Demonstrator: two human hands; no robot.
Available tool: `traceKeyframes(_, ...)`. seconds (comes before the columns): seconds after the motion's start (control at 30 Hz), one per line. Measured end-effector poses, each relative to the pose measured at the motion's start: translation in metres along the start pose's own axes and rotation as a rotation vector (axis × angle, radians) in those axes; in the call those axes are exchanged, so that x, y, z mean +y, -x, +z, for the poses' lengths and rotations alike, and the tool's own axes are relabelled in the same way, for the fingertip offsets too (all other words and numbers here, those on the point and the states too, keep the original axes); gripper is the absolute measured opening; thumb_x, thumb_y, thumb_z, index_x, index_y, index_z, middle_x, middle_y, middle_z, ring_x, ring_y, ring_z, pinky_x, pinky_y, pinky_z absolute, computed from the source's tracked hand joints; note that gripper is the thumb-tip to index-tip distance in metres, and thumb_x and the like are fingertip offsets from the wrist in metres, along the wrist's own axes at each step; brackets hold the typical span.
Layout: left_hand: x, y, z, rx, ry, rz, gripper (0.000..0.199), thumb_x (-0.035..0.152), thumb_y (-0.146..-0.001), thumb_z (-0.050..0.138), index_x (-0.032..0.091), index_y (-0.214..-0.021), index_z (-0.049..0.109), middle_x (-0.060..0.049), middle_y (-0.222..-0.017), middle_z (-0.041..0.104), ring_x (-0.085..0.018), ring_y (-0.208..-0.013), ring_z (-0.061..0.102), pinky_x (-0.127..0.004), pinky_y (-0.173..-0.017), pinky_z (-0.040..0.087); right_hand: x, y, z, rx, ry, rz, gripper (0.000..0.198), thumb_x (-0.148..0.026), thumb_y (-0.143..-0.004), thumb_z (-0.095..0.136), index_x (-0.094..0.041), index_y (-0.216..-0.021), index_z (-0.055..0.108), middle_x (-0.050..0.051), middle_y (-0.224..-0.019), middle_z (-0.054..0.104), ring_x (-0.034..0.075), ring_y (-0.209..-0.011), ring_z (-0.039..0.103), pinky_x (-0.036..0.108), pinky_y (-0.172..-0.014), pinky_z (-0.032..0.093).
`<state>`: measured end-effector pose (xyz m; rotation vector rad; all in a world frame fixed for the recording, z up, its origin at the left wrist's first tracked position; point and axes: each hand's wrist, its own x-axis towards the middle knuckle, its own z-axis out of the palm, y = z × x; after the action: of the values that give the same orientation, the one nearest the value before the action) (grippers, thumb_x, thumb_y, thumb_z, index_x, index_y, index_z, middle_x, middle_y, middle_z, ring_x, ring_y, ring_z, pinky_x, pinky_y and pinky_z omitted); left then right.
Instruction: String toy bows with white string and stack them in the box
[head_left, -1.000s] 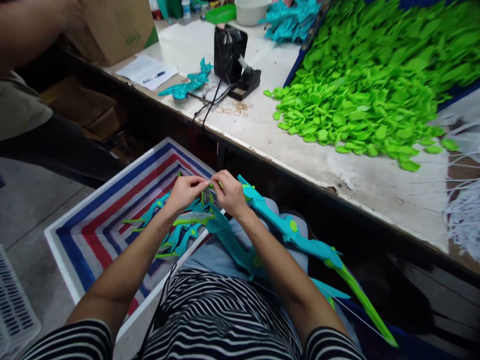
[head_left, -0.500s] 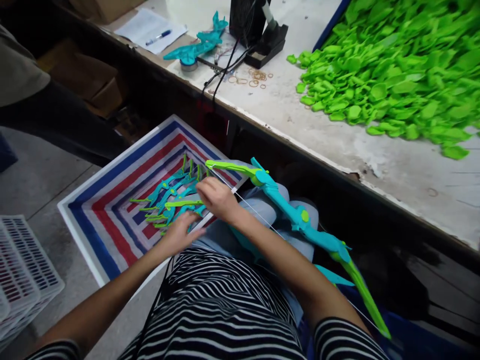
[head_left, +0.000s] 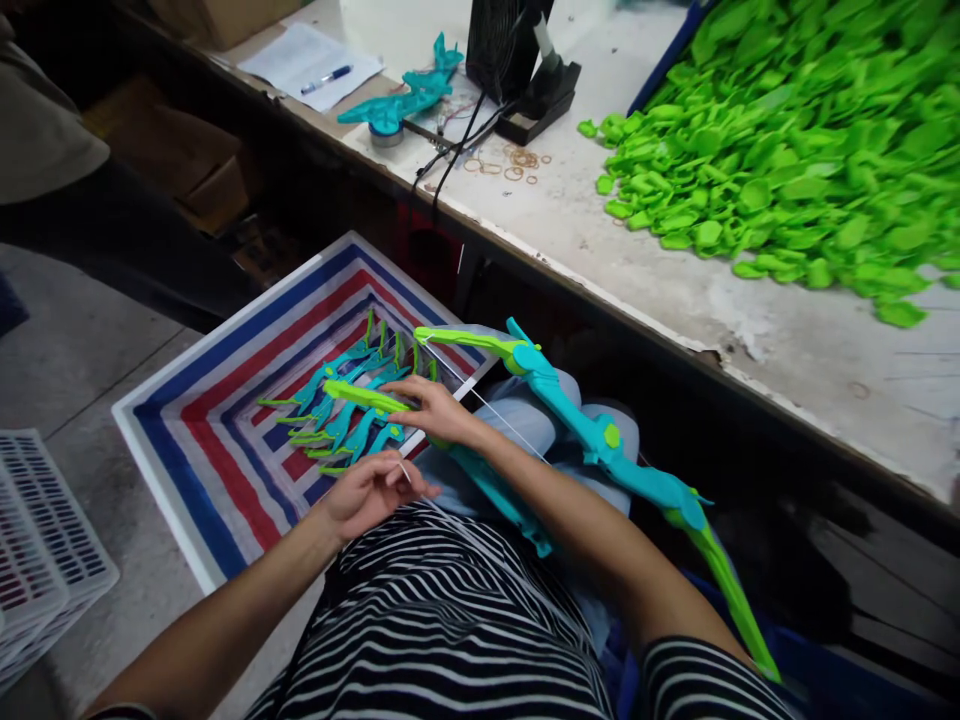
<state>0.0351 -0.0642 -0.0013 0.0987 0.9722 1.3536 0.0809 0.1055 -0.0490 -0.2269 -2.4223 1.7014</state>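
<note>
Two toy bows are lying across the person's lap: a strung one [head_left: 592, 430], teal with green limbs, is stretching from the striped box toward the lower right, and a second bow [head_left: 491, 485] is sitting under the right forearm. The right hand [head_left: 431, 410] is closing its fingers around the green tip of that second bow, while the left hand [head_left: 371, 490] is pinching a thin white string [head_left: 405, 472] between thumb and forefinger just above the striped shirt. Several more bows [head_left: 337, 405], too tangled to count exactly, are piling up in one striped box [head_left: 187, 440] in red, white and blue, which is standing on a grey concrete floor beside a white slatted crate [head_left: 37, 540]. A worn white workbench [head_left: 750, 320] is carrying a large heap of green plastic pieces [head_left: 787, 160], one teal bow part [head_left: 409, 95], one black fan [head_left: 499, 40], scattered rubber bands [head_left: 510, 165], and one sheet of paper [head_left: 311, 65] with a pen on it; its writing is too small to read.
</note>
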Motion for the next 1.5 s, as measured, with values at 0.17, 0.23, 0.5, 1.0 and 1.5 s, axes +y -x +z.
traceKeyframes(0.17, -0.008, -0.01, 0.026, -0.019, 0.092, -0.06, 0.029, 0.035, -0.062, 0.081, 0.015, -0.071, 0.063, 0.0, -0.061, 0.061, -0.016, -0.064, 0.063, -0.038, -0.08, 0.05, 0.006, 0.014, -0.002, 0.015, -0.589, 0.183, 0.052, -0.035, -0.067, 0.076, -0.017, -0.114, 0.064, 0.004, -0.098, 0.067, 0.014, -0.086, 0.06, 0.03, -0.079, 0.051)
traceKeyframes(0.23, -0.011, -0.012, 0.028, -0.024, 0.059, -0.098, 0.038, 0.033, -0.058, 0.084, 0.015, -0.086, 0.066, 0.0, -0.06, 0.062, -0.016, -0.064, 0.064, -0.036, -0.079, 0.051, 0.009, 0.019, -0.002, 0.034, -0.693, 0.247, 0.054, -0.035, -0.061, 0.08, -0.017, -0.11, 0.065, 0.003, -0.096, 0.068, 0.014, -0.083, 0.061, 0.029, -0.075, 0.052)
traceKeyframes(0.5, 0.02, -0.006, 0.024, 0.129, 0.024, 0.11, 0.037, 0.035, -0.061, 0.082, 0.017, -0.084, 0.059, 0.005, -0.052, 0.058, -0.008, -0.045, 0.053, -0.031, -0.065, 0.053, 0.005, 0.035, -0.012, 0.099, -0.878, 0.325, 0.049, -0.031, -0.058, 0.082, -0.019, -0.103, 0.068, 0.001, -0.091, 0.069, 0.013, -0.079, 0.062, 0.026, -0.072, 0.052)
traceKeyframes(1.0, 0.077, -0.023, 0.027, 0.405, -0.564, 0.504, 0.025, 0.036, -0.065, 0.074, 0.014, -0.067, 0.064, 0.002, -0.048, 0.057, -0.007, -0.039, 0.048, -0.019, -0.041, 0.038, 0.001, 0.044, -0.012, 0.099, -0.834, 0.33, 0.054, -0.035, -0.058, 0.082, -0.021, -0.108, 0.068, 0.004, -0.1, 0.07, 0.016, -0.084, 0.063, 0.03, -0.074, 0.052)
traceKeyframes(1.5, 0.086, -0.036, 0.023, 0.199, -0.426, 0.388, 0.046, 0.038, -0.062, 0.079, 0.015, -0.095, 0.057, 0.005, -0.051, 0.06, -0.005, -0.036, 0.045, -0.018, -0.04, 0.037, 0.003, 0.049, -0.001, 0.17, -0.525, 0.158, 0.046, -0.041, -0.072, 0.073, -0.021, -0.113, 0.065, 0.005, -0.104, 0.067, 0.017, -0.092, 0.062, 0.034, -0.085, 0.05)
